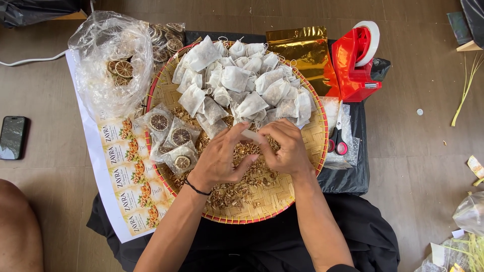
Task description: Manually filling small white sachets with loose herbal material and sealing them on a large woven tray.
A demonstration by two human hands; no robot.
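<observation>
1. Left hand (218,160) and right hand (288,149) meet over the middle of the tray (316,135), fingertips together. Both pinch one small white sachet (251,136), held between them just above the loose dried mix (237,190).
2. The sachet lies between the two hands. Its long axis runs roughly left to right, tilted slightly down toward the right hand. The left thumb and fingers close on its left end, and the right fingers close on its right end. Neither hand is clearly nearer; both touch it. Which end is the open mouth cannot be told, as fingers cover both ends.
3. A thin black band sits on the left wrist.
4. Beyond the hands, on the far half of the tray, is a heap of filled white sachets (237,80) with drawstrings, piled loosely in no common direction.
5. Left of the hands, on the tray's left edge, are clear packets holding dried citrus slices (171,136), overlapping each other.
6. Off the tray to the left: a clear bag of citrus slices (112,65), and under it a strip of printed labels (133,176) on a white sheet running toward the person.
7. Off the tray to the right: a gold foil pouch (302,55), a red tape dispenser (355,60), and scissors (341,136) with red handles, all on a black-covered surface (353,176).
8. A phone (13,137) lies on the floor, well apart at far left.
</observation>
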